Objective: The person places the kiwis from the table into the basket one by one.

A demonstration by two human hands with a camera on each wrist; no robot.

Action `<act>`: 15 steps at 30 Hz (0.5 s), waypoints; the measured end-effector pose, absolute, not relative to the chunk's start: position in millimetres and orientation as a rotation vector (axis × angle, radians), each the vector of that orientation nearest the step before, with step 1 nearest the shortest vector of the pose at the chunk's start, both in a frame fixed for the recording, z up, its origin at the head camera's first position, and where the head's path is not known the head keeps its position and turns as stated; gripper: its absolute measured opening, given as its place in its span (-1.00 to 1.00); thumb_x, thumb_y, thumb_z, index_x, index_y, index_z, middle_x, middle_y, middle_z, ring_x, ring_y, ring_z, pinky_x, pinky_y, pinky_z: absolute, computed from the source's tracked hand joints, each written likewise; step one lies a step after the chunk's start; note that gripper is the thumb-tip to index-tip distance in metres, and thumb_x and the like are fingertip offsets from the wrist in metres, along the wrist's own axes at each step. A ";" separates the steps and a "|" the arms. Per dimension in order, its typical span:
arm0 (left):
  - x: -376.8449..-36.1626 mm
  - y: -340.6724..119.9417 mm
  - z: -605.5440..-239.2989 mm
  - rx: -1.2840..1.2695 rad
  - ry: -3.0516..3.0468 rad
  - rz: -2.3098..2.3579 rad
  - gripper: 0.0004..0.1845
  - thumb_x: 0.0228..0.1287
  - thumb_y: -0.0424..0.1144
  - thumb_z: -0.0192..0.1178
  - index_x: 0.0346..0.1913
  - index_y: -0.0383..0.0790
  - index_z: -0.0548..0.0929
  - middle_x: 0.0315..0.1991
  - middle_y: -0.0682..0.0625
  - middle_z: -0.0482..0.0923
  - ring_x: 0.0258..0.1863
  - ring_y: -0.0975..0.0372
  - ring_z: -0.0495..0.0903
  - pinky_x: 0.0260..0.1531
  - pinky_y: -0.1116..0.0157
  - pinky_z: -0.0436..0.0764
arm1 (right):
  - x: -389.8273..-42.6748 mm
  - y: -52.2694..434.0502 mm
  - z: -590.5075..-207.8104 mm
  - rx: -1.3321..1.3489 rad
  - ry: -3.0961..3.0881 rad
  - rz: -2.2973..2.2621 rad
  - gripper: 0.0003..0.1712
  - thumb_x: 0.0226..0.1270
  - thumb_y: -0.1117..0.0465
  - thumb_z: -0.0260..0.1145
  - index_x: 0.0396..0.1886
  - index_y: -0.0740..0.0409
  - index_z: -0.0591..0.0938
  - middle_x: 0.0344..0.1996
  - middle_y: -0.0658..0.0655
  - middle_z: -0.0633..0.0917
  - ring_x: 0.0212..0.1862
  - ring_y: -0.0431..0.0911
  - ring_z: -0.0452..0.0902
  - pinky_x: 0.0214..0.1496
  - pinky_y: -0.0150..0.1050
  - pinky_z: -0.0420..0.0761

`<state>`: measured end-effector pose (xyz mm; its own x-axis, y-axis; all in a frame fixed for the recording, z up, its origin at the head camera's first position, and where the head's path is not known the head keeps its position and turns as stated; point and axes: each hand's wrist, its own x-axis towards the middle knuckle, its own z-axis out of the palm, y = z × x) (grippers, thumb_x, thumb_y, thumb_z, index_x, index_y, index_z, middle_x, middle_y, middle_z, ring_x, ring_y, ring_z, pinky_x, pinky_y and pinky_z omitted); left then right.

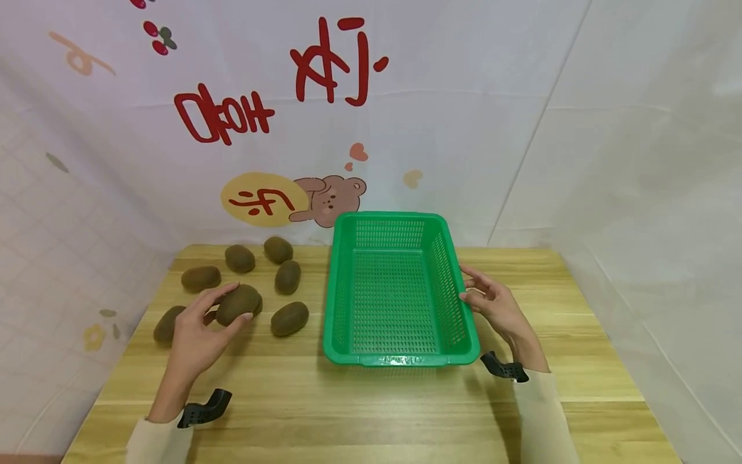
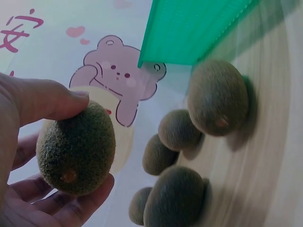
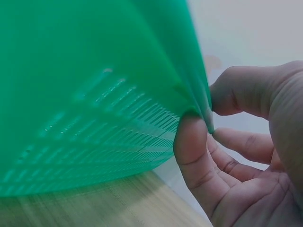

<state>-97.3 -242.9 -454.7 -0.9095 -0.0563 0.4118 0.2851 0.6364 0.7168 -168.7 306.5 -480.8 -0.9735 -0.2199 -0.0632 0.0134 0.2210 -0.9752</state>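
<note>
My left hand (image 1: pixel 197 332) grips a brown fuzzy kiwi (image 1: pixel 237 304) between thumb and fingers, held above the left part of the table. The left wrist view shows the thumb over one side of that kiwi (image 2: pixel 78 149) and curled fingers under the other. On the right, my right hand (image 1: pixel 497 309) pinches the rim of a green plastic basket (image 1: pixel 400 359) at its right side. Close up in the right wrist view, fingers (image 3: pixel 194 146) lie on both sides of the basket's rim. Nothing lies inside the basket, whose slotted floor shows in the head view.
Several more kiwis lie around the left hand, among them one kiwi (image 1: pixel 290 319) nearest the basket and another kiwi (image 1: pixel 201 278) at the far left. The wooden table (image 1: pixel 371 412) ends at a white printed wall cloth (image 1: pixel 464 116) behind and at both sides.
</note>
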 end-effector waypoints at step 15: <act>-118.8 -216.2 -445.5 -0.232 -2.435 -1.369 -0.38 0.18 -0.33 0.51 0.33 -0.02 0.62 0.21 -0.05 0.62 0.12 0.49 0.51 0.01 0.69 0.46 | -168.0 306.9 -481.3 -0.214 2.269 -1.846 -0.25 0.54 0.18 0.28 0.62 -0.01 0.25 0.13 0.20 0.51 -0.04 -0.21 0.64 0.00 -0.26 0.72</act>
